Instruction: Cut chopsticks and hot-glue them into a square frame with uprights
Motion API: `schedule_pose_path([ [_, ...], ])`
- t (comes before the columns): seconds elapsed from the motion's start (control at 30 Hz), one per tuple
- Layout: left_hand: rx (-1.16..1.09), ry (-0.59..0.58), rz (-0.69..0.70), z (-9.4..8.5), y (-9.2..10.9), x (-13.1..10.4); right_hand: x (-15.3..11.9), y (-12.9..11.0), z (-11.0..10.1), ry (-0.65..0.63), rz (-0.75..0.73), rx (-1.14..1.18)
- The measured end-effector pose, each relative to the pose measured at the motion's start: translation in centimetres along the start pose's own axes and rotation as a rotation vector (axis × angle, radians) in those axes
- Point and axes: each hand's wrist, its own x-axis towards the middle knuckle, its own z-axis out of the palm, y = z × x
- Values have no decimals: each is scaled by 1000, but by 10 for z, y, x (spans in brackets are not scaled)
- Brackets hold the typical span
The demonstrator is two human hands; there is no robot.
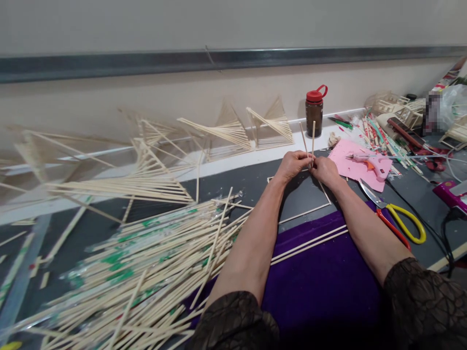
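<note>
My left hand (292,166) and my right hand (324,170) meet over the dark table, fingers pinched close together. Two thin wooden chopsticks stick up from between them, one nearly upright (314,132) and one leaning left (302,134). My fingers hide their lower ends, so I cannot tell whether these are joined. Below the hands lies a flat frame of chopsticks (305,213), partly covered by my left arm. Nearer me, two loose parallel chopsticks (310,245) rest on a purple cloth (321,282).
A large pile of chopsticks (156,257), some in plastic wrappers, spreads at left. Twisted stick structures (160,189) line the wall. A red-lidded bottle (314,114) stands behind my hands. At right are a glue gun (375,165) on pink paper (346,167) and yellow-and-red-handled scissors (404,223).
</note>
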Motion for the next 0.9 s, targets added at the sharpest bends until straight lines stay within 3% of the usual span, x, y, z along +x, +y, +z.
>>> schedule_pose_path([
  [0.9, -27, 4, -53, 2, 4, -2, -3, -12, 2, 48, 68, -31],
])
